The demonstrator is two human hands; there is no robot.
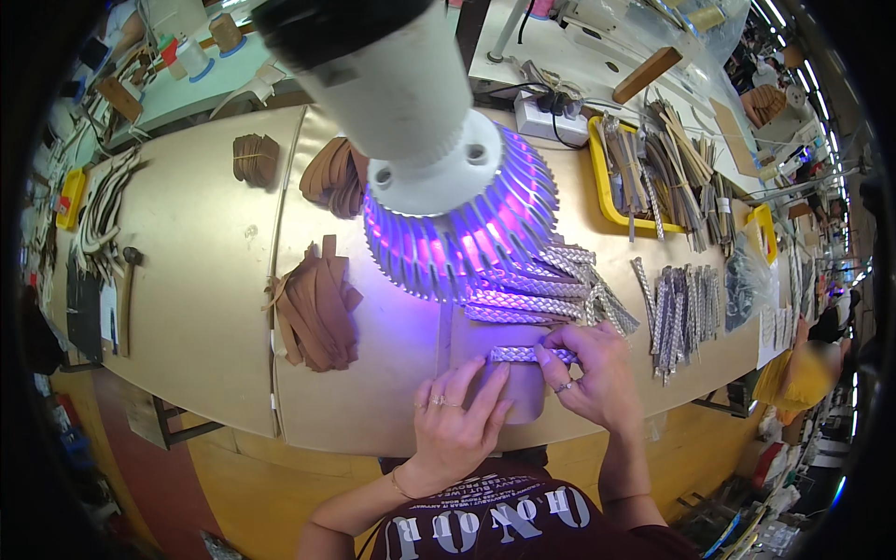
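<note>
Two hands at the near edge of the bench, both on one braided strip (530, 355) lying flat under the lamp (439, 159). Left hand (459, 415): fingers spread, tips pressing down just below the strip's left end. Right hand (597, 373): thumb and forefinger pinching the strip's right end.

Progress, judged: one strip in work; a pile of braided strips (546, 280) just behind it; a further row of braided strips (679, 317) toward the right edge. Which lot is finished cannot be told.

Brown leather pieces: one heap (315, 313) left of centre, two stacks (334, 173) near the far edge.

Containers: yellow tray (597, 177) at the far right, holding long strips and straps, piled above its rim; a small yellow bin (69, 198) at the far left, contents unclear.
</note>
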